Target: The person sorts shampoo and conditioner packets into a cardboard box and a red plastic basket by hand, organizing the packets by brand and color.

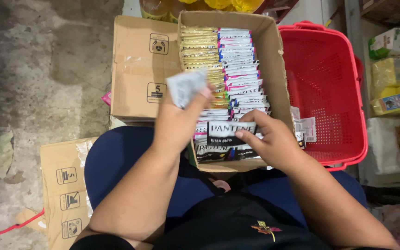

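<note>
Pinching a pale grey sachet [186, 86] in my left hand [178, 121], I find it light, limp and slick, best held by its sealed edge; my right hand [268, 139] closes thumb and fingers on a black sachet [230, 132] at the near end of the cardboard box [276, 69], beside the red basket [329, 83].

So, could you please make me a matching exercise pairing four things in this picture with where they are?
Things:
1. pale sachet
2. black sachet
3. red basket
4. open box

Places:
A. under the right hand's fingertips, at the near end of the rows
B. to the right of the open box
C. resting against the person's lap, full of sachet rows
D. pinched in the raised left hand

Pairs: 1-D, 2-A, 3-B, 4-C
</note>
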